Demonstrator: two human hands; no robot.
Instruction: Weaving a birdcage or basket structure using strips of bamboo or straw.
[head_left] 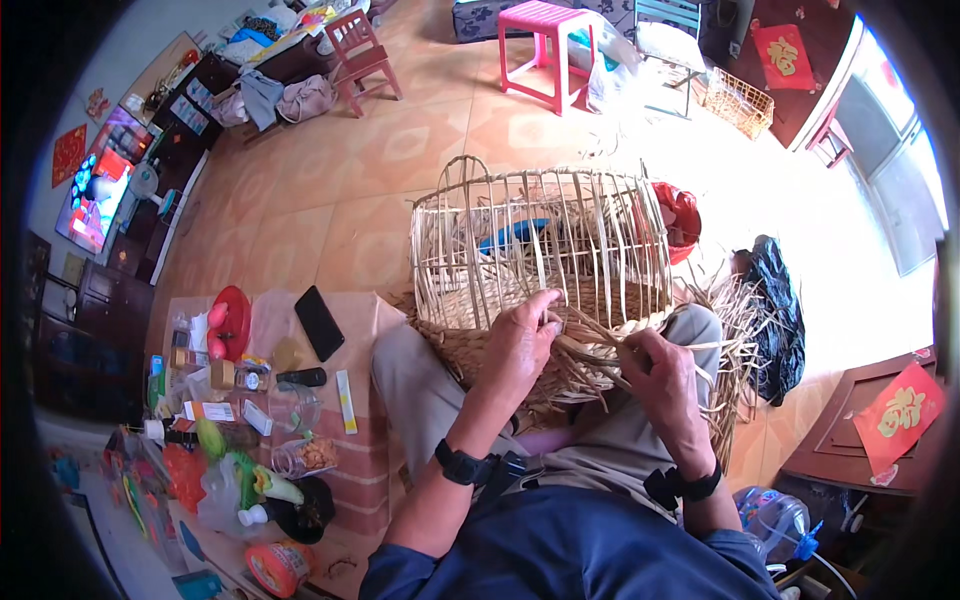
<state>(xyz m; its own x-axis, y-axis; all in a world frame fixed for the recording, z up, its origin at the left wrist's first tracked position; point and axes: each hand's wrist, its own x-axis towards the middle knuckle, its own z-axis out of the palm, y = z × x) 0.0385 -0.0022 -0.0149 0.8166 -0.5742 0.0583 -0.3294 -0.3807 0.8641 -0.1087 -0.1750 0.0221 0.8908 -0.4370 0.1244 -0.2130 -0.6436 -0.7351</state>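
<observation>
The person sits with a half-woven basket (540,250) resting on the lap, its open frame of upright strips pointing away from the body. The left hand (522,340) lies against the near woven band of the basket, fingers curled and pressing on the strips. The right hand (660,375) is closed around a bundle of loose strips (600,350) at the basket's near right edge. Each wrist carries a dark strap. To the person's left, a low table (365,440) holds a black phone (319,322) near its far edge, a red dish (232,322), jars and small packets crowded toward its near left corner. A red bag (683,220) lies on the floor behind the basket, partly hidden by the frame. Farther off stand a pink stool (545,45) and a small red chair (360,55).
</observation>
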